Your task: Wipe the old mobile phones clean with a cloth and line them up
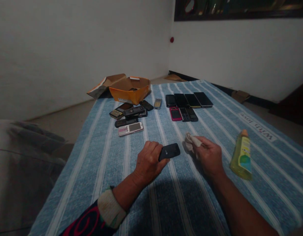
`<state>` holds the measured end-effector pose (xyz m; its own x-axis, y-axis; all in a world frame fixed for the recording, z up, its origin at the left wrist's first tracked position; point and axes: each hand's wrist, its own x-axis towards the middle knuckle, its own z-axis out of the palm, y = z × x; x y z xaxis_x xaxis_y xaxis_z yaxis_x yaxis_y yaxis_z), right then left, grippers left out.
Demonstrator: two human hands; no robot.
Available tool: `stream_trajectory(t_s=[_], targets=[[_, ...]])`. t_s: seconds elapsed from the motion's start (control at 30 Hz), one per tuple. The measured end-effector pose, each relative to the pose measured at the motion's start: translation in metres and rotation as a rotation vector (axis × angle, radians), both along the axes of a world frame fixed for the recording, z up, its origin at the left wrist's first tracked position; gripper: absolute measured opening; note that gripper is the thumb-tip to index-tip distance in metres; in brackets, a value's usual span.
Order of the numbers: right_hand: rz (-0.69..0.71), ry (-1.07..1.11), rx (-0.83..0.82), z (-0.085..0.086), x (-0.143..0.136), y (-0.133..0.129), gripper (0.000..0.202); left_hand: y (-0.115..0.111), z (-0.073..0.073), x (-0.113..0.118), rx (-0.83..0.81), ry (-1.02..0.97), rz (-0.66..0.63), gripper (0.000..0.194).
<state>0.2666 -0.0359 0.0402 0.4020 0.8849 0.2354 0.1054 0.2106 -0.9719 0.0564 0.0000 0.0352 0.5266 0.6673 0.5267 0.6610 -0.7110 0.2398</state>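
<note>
In my left hand (148, 160) is a small dark mobile phone (170, 151), gripped at one end with its back, marked by a small light logo, facing up. My right hand (210, 154) pinches a crumpled whitish cloth (191, 141), held just right of the phone and apart from it. Farther back on the left lie several old mobile phones in a loose group, with a white and pink phone (130, 129) nearest me. Right of them, more phones lie in two rows, among them a pink-red phone (175, 113) and a large black phone (203, 99).
A blue striped cloth (107, 183) covers the table. An open orange box (128, 95) stands at the back left with something dark inside. A bottle of yellow-green liquid (242, 157) is on the right. A plastic-covered object (20, 177) sits left of the table.
</note>
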Motion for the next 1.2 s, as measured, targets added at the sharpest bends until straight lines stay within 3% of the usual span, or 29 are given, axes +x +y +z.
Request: stream_trajectory(t_s=[0.07, 0.17, 0.23, 0.37, 0.53, 1.2], targets=[[-0.041, -0.344, 0.171, -0.003, -0.002, -0.002, 0.025, 0.000, 0.000, 0.000, -0.012, 0.001, 0.005, 0.026], [0.018, -0.697, 0.353, -0.011, -0.010, -0.004, 0.037, 0.000, 0.000, 0.001, -0.039, 0.003, 0.019, 0.028], [0.110, -0.891, 0.366, -0.016, -0.018, -0.005, 0.036, 0.000, 0.000, 0.001, -0.072, 0.008, 0.036, 0.028], [0.230, -1.167, 0.207, -0.020, -0.031, -0.001, 0.027, 0.002, 0.001, 0.003, -0.195, 0.038, 0.099, 0.025], [0.216, -1.284, 0.072, -0.015, -0.034, 0.006, 0.027, 0.003, 0.008, 0.006, -0.284, 0.090, 0.143, 0.025], [0.190, -1.324, 0.031, -0.015, -0.036, 0.001, 0.026, 0.001, 0.007, 0.006, -0.251, 0.073, 0.124, 0.022]])
